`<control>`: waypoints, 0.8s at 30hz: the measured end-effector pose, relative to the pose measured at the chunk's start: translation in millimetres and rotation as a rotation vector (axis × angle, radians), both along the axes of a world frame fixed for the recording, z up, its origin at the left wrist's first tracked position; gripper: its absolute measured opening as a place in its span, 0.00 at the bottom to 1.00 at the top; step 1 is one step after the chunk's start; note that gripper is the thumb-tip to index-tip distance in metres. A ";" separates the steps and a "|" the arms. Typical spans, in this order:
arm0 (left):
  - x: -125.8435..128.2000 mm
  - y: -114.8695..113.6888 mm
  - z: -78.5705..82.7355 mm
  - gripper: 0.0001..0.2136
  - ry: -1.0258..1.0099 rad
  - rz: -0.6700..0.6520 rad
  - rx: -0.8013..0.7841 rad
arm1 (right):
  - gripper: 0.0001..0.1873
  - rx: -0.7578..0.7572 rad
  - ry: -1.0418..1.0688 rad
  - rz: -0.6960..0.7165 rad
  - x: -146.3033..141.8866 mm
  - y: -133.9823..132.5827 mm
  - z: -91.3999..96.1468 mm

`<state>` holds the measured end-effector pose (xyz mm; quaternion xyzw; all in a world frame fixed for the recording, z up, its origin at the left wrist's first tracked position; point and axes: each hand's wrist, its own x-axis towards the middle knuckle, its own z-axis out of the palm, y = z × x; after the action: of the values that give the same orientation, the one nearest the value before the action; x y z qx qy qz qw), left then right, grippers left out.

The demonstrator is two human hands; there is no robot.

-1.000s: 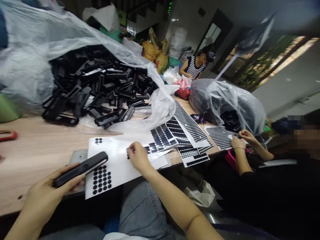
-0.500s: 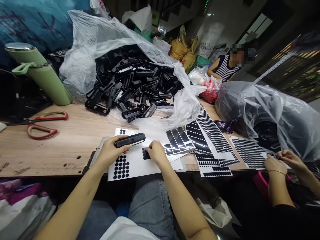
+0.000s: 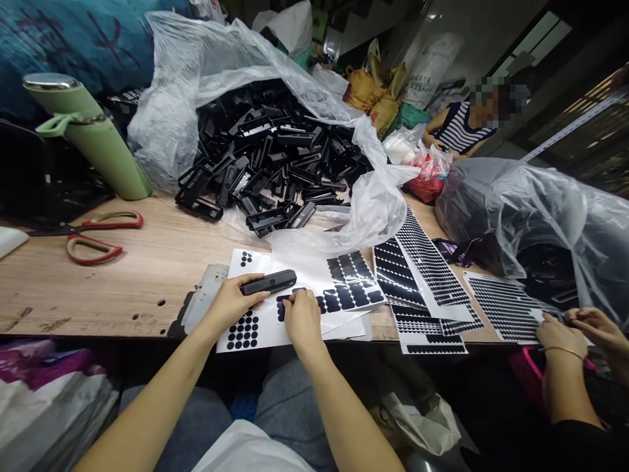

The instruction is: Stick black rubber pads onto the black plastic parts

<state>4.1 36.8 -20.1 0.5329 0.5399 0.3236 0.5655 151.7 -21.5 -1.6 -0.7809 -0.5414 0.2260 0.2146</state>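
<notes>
My left hand (image 3: pixel 230 303) is closed around a long black plastic part (image 3: pixel 268 282), held just above a white backing sheet (image 3: pixel 263 326) of round black stickers at the table's near edge. My right hand (image 3: pixel 301 316) rests on that sheet, its fingertips pinched at the row of black stickers (image 3: pixel 282 305) beside the part. Whether a sticker is between the fingers is hidden. A second sheet with larger black stickers (image 3: pixel 351 282) lies just to the right.
A heap of black plastic parts (image 3: pixel 275 164) spills from a clear bag (image 3: pixel 196 72). Red-handled scissors (image 3: pixel 93 236) and a green flask (image 3: pixel 88 134) are at left. More sticker sheets (image 3: pixel 427 275) lie right, where a co-worker's hands (image 3: pixel 574 331) work. Another person (image 3: pixel 462 124) sits at the far end.
The view swung left and down. My left hand brought the black part in over the sheet, and my right hand slid toward the near edge onto the sticker row.
</notes>
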 end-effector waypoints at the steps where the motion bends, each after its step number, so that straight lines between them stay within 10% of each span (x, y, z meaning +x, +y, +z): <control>1: -0.3 0.5 -1.5 0.28 0.008 -0.002 0.012 | 0.06 -0.003 0.005 0.006 -1.1 -0.2 -0.5; 24: -2.4 -3.8 4.8 0.22 0.086 -0.083 0.103 | 0.07 0.092 0.556 0.167 -1.4 29.3 10.9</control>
<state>1.7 33.0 -15.3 0.5966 0.5239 0.3040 0.5264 150.2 7.8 9.3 -0.6313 -0.5337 0.4234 0.3706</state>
